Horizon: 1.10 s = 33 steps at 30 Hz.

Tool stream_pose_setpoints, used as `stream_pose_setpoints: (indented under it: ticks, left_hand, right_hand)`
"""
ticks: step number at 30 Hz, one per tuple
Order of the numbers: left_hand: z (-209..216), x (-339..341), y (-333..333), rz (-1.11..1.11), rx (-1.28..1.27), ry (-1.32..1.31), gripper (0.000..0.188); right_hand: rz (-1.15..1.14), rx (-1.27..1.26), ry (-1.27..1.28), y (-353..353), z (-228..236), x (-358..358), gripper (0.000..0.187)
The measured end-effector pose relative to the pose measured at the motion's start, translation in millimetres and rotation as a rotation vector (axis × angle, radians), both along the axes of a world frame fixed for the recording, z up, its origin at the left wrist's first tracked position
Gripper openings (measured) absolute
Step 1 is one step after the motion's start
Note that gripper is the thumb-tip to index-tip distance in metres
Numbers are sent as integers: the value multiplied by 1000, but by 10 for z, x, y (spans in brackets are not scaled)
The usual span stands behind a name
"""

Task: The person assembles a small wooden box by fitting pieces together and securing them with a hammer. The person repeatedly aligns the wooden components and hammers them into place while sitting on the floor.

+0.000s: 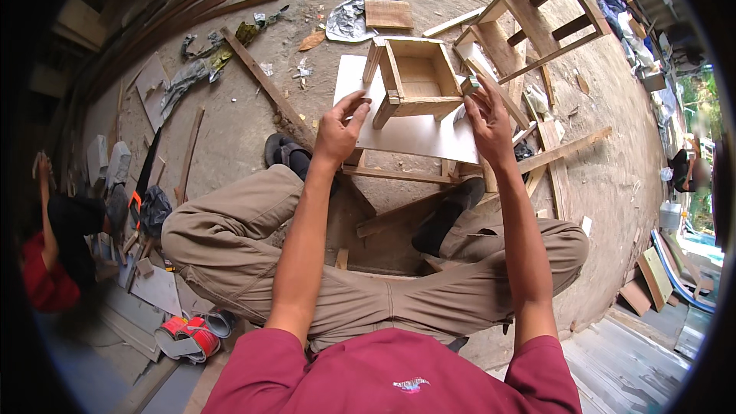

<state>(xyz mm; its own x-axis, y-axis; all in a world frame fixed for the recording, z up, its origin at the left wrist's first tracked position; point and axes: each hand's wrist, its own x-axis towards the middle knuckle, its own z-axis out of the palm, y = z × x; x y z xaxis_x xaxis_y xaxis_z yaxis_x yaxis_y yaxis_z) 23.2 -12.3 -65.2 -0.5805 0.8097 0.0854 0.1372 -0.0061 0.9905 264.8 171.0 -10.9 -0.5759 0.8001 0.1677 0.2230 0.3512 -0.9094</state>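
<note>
A small open wooden box frame (pixel 429 86) with short legs rests on a white board (pixel 418 138) in front of me. My left hand (pixel 343 129) is at the board's left edge, thumb over its top and fingers curled, just beside the frame's left leg. Against the frame's right front corner, my right hand (pixel 489 121) has its fingers bent around the leg end, which shows a greenish patch. How firmly either hand grips is hard to see. Below the board, a wooden rail (pixel 402 176) runs across between my feet.
A larger wooden stool frame (pixel 529 23) lies at the far right. Long planks (pixel 268 88) and scraps cross the dirt floor. Red cans (pixel 188 339) and a saw (pixel 146 165) are on the left. Another person's red sleeve (pixel 46 276) shows at the far left.
</note>
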Motion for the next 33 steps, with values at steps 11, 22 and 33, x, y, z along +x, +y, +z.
stream_pose_setpoints:
  ticks: [11, 22, 33]
  left_hand:
    - [180, 580, 276, -71, -48, 184, 55]
    - [46, 472, 144, -7, -105, 363, 61]
    - [236, 638, 210, -107, 26, 96, 52]
  right_hand:
    - [-191, 70, 1, -213, -86, 324, 36]
    - [-143, 58, 20, -359, -20, 430, 63]
    - [-95, 238, 34, -194, 205, 397, 38]
